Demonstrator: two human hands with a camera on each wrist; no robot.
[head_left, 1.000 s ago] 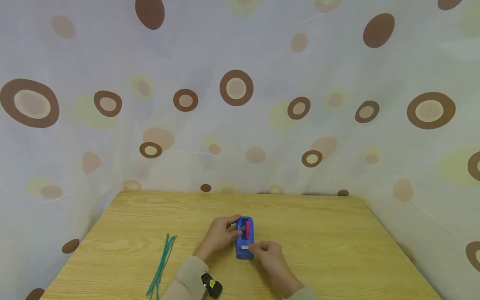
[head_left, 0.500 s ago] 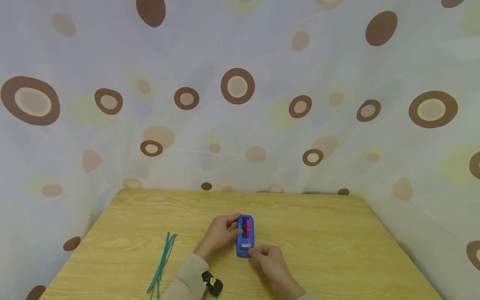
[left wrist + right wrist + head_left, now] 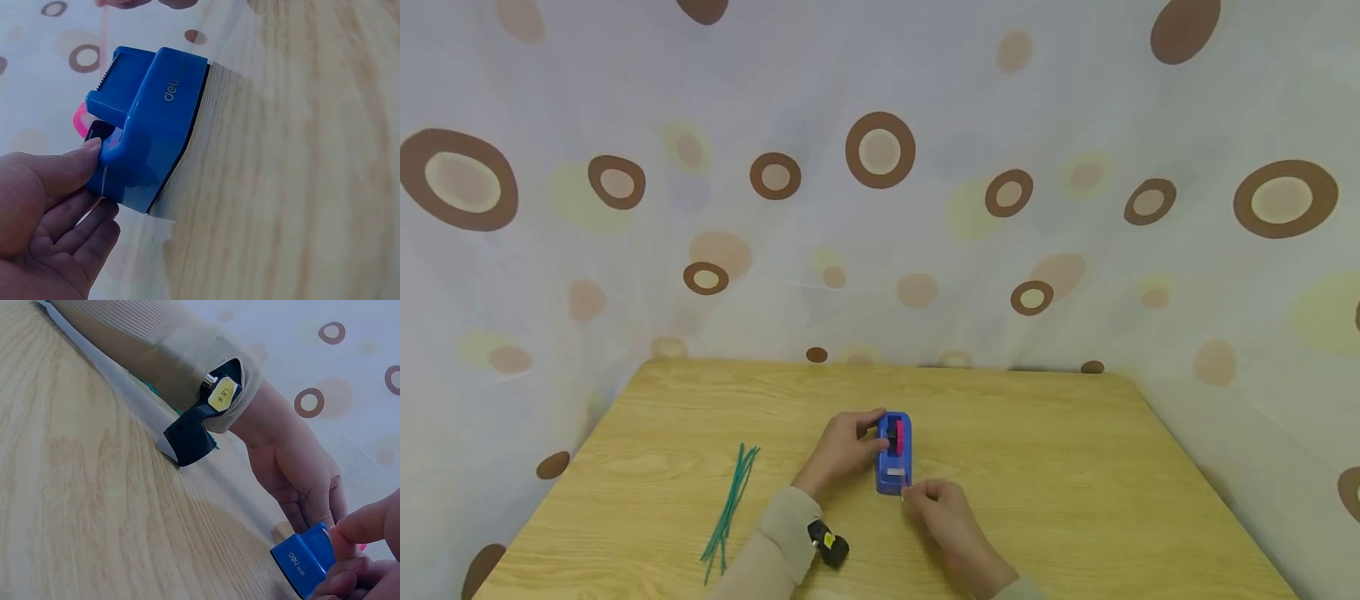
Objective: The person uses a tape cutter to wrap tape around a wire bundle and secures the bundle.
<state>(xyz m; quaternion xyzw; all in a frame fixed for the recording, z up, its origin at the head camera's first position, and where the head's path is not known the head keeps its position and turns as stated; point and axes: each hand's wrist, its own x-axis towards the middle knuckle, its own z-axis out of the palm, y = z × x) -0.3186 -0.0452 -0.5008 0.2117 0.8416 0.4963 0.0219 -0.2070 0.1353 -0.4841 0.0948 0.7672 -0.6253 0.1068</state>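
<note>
The blue tape holder [image 3: 894, 485] sits on the table [image 3: 1037, 450], and the left hand [image 3: 844, 448] grips its far end, a good spot. The right hand [image 3: 947, 517] pinches the pinkish tape strip [image 3: 104, 44] between finger and thumb. The holder looks hard and steady, but the strip looks thin, bendy and sticky, so hold only its tip.

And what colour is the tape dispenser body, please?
The tape dispenser body is blue, seen best in the left wrist view.
</note>
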